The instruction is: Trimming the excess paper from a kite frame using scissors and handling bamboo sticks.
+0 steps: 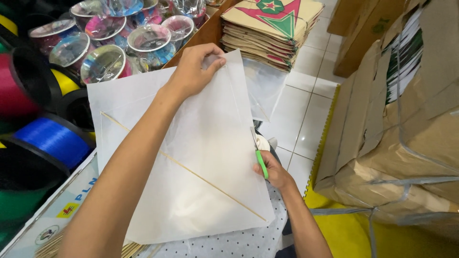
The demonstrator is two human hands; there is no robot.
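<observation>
My left hand (191,71) pinches the white kite (191,157) at its top corner, frame centre; my right hand (272,172) grips green scissors (260,160) at its right edge

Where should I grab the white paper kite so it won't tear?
Probably the white paper kite by its top corner, from above, where the left hand pinches it. The thin stick stiffens it corner to corner; scissors in the right hand occupy the right edge.

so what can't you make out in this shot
- Scissors, head view: blades tucked behind the white paper's edge; right hand covers the handle loops.
- Thin stick: its lower left end runs under the left arm.
- Left hand: fingertips curl over the paper's top corner.
- Bundled cardboard: cut off by the right edge.
</observation>
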